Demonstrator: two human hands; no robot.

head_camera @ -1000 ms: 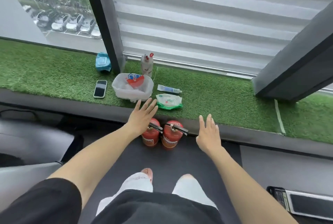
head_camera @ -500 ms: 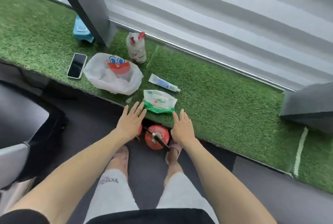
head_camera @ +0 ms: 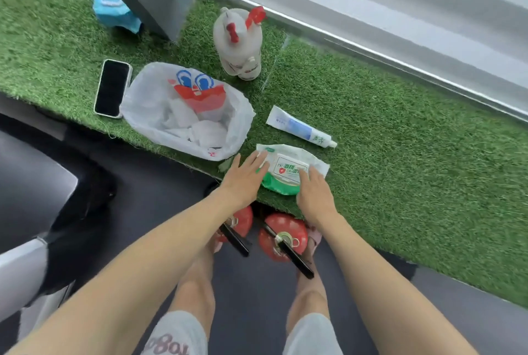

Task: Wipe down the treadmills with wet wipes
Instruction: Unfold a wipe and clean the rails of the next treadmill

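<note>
Left hand [head_camera: 245, 176] and right hand [head_camera: 313, 196]: both flat with fingers straight, laid on the left and right ends of the wet wipes pack [head_camera: 288, 168]. The pack lies at frame centre, on the near edge of the artificial-turf ledge [head_camera: 400, 154]. Around it: tube [head_camera: 300, 129] just above, white plastic bag [head_camera: 160, 108] and phone [head_camera: 112, 87] to the left, spray bottle [head_camera: 238, 45] at upper centre, two red fire extinguishers [head_camera: 281, 230] below on the floor.

Both bare arms were stretched forward and down, converging. The left hand [head_camera: 245, 176] and right hand [head_camera: 313, 194] lay palm-down, fingers straight and slightly spread, near each other but apart.
</note>
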